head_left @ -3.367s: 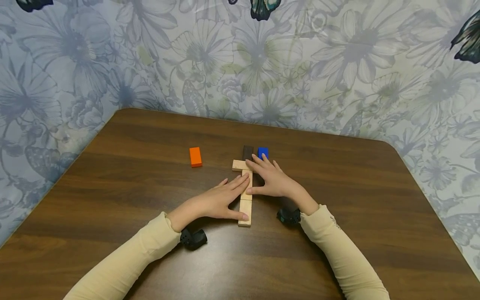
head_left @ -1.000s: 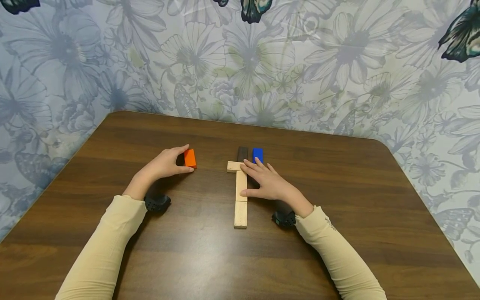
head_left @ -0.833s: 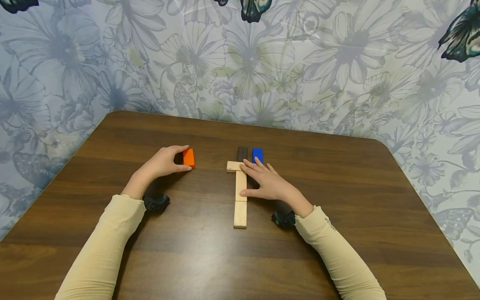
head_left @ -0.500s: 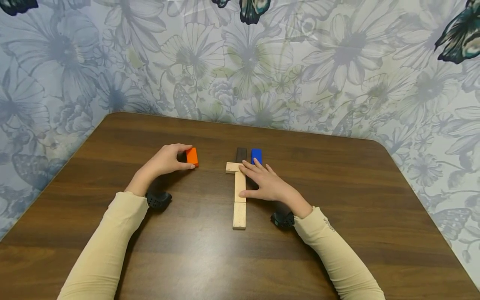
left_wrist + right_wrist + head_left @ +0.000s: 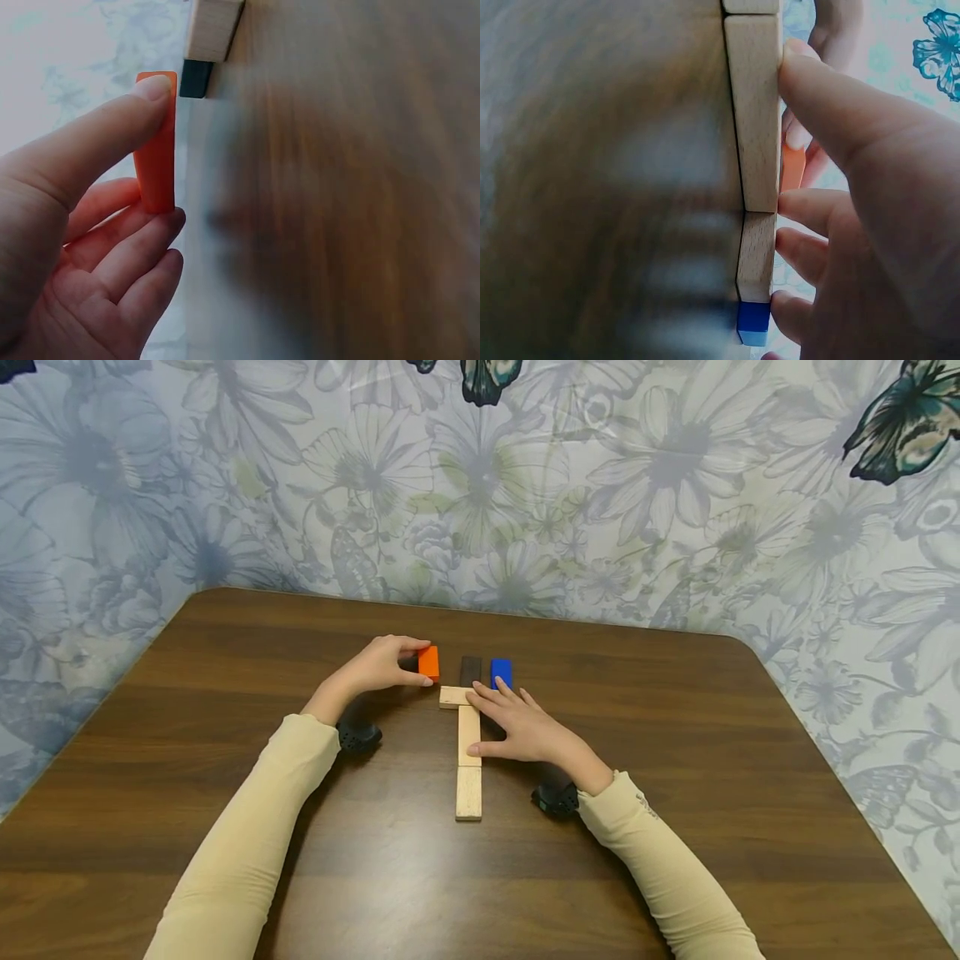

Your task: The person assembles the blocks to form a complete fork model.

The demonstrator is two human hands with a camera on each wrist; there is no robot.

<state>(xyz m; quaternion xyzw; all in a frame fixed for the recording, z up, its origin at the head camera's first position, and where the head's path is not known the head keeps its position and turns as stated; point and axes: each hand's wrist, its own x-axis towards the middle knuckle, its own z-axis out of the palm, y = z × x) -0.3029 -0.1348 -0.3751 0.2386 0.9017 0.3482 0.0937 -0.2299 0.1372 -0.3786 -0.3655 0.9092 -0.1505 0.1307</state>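
Observation:
Between thumb and fingertips, my left hand (image 5: 371,667) pinches an orange block (image 5: 428,663) by its two ends, just left of a dark block (image 5: 471,669). It appears slightly off the table in the left wrist view. Two plain wooden blocks, a near one (image 5: 468,795) and a middle one (image 5: 468,743), lie end to end. A third wooden block (image 5: 452,697) lies crosswise at their far end. My right hand (image 5: 528,731) rests its spread, mostly straight fingers on these blocks, with one fingertip on a blue block (image 5: 501,668) behind the crosswise block's right side.
The brown table (image 5: 637,860) extends around the blocks and ends at a rounded back edge before a flower-patterned wall (image 5: 517,485). A black wrist camera sits at each cuff, the left one (image 5: 360,737) and the right one (image 5: 555,799), low over the table.
My left hand left the wooden blocks, took hold of the orange block and carried it right and slightly back towards the dark block. The right hand stays on the blocks; the view shifts slightly.

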